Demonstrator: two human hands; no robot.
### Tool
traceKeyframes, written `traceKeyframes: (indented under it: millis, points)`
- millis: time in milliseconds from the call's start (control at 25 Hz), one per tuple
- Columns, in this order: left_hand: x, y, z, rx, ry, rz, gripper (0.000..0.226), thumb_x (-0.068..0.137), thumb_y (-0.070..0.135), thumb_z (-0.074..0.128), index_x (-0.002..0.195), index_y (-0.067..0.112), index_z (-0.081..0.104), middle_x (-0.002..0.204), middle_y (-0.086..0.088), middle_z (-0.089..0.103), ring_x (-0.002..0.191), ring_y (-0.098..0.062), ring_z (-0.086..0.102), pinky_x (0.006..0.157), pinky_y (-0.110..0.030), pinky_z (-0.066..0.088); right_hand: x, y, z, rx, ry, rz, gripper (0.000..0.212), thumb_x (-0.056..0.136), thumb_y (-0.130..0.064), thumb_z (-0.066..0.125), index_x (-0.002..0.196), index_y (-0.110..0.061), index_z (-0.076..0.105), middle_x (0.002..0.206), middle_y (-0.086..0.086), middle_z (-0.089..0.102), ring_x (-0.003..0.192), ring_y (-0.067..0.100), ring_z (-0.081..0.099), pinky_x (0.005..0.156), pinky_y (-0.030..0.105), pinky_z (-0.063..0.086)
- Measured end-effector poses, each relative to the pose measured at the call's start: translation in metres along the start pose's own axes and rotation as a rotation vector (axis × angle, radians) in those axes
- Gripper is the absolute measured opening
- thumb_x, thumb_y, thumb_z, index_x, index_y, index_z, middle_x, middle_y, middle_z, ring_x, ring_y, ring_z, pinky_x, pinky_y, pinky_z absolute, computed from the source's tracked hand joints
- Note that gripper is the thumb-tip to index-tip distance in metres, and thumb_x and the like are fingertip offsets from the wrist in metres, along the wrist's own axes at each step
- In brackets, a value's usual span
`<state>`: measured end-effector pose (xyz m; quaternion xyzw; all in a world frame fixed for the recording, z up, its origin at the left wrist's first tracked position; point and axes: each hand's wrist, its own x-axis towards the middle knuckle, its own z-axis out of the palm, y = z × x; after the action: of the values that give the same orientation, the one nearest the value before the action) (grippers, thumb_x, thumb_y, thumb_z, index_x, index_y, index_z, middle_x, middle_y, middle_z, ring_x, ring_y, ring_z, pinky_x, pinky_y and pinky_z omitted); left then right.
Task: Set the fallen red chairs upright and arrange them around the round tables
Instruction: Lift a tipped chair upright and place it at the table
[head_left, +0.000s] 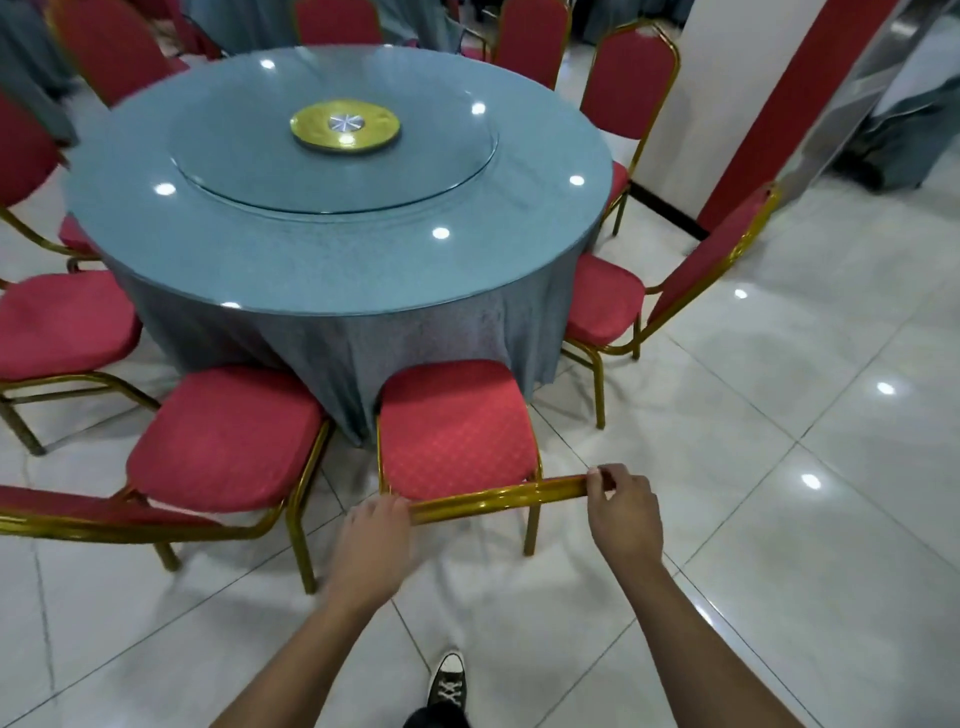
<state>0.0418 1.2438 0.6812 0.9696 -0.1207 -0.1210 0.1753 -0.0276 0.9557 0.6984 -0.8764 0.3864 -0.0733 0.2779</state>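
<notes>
A red chair (457, 428) with a gold frame stands upright in front of me, its seat facing the round table (332, 244) draped in blue-grey cloth. My left hand (376, 540) grips the left end of the gold top rail of its backrest. My right hand (623, 506) grips the right end of the same rail. Another red chair (223, 436) stands just to its left, and a third (602, 306) stands to its right, both upright at the table.
Several more red chairs (628, 83) ring the far side of the table. A glass turntable (332, 140) with a gold hub lies on top. A white and red pillar (753, 104) rises at the right. Glossy white floor tiles (779, 493) spread to the right. My shoe (447, 680) shows below.
</notes>
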Motion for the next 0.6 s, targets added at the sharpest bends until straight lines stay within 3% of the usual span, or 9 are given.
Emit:
traceKeyframes:
  millis: [80,200,240,320,400,480,600]
  points:
    - [0.027,-0.001,-0.004,0.061,-0.027,0.030,0.031,0.105,0.023,0.038,0.130,0.009,0.052,0.127,-0.011,0.055,0.118,-0.029,0.050,0.104,-0.039,0.037,0.023,-0.015,0.004,-0.042,-0.045,-0.012,0.033,0.103,-0.043,0.044,0.118,-0.021,0.064,0.108,0.009,0.060,0.096,0.027,0.060,0.086,0.044,0.053]
    - [0.041,0.007,-0.013,0.160,-0.142,0.062,0.043,0.094,0.021,0.060,0.133,0.010,0.047,0.128,-0.011,0.050,0.114,-0.032,0.051,0.103,-0.045,0.043,0.035,-0.020,0.013,-0.121,0.005,-0.030,0.032,0.103,-0.041,0.041,0.116,-0.021,0.063,0.115,0.008,0.061,0.104,0.028,0.057,0.091,0.044,0.048]
    - [0.039,0.009,-0.015,0.173,-0.175,0.047,0.046,0.084,0.017,0.071,0.125,0.006,0.055,0.119,-0.015,0.056,0.104,-0.035,0.057,0.095,-0.050,0.050,0.032,-0.018,0.017,-0.132,0.033,-0.062,0.033,0.103,-0.042,0.040,0.116,-0.022,0.063,0.119,0.006,0.061,0.110,0.028,0.056,0.094,0.045,0.046]
    - [0.034,0.014,-0.011,0.179,-0.032,0.099,0.039,0.070,0.009,0.078,0.106,0.004,0.066,0.102,-0.017,0.062,0.087,-0.039,0.063,0.075,-0.054,0.057,0.023,-0.012,0.024,-0.075,0.038,-0.197,0.043,0.103,-0.046,0.033,0.123,-0.022,0.062,0.131,0.005,0.058,0.125,0.027,0.050,0.104,0.047,0.040]
    - [0.033,0.024,-0.007,0.131,0.043,0.124,0.026,0.088,0.018,0.053,0.110,0.010,0.065,0.113,-0.012,0.062,0.101,-0.037,0.062,0.081,-0.054,0.055,0.022,-0.010,0.030,0.018,-0.014,-0.289,0.056,0.102,-0.052,0.022,0.133,-0.023,0.058,0.142,0.004,0.051,0.140,0.025,0.038,0.113,0.049,0.034]
    - [0.037,0.033,-0.002,-0.024,0.120,0.017,0.047,0.100,0.038,0.022,0.126,0.022,0.058,0.128,-0.001,0.056,0.122,-0.028,0.051,0.099,-0.052,0.044,0.031,-0.008,0.035,0.070,-0.045,-0.294,0.061,0.101,-0.055,0.018,0.142,-0.023,0.050,0.150,0.002,0.044,0.147,0.021,0.027,0.119,0.051,0.026]
    - [0.050,0.051,0.007,-0.196,0.178,-0.158,0.069,0.097,0.064,0.006,0.139,0.031,0.049,0.136,0.004,0.049,0.133,-0.019,0.039,0.112,-0.049,0.030,0.055,-0.001,0.037,0.065,-0.080,-0.319,0.068,0.100,-0.060,0.012,0.150,-0.023,0.040,0.155,0.002,0.037,0.149,0.018,0.021,0.123,0.050,0.019]
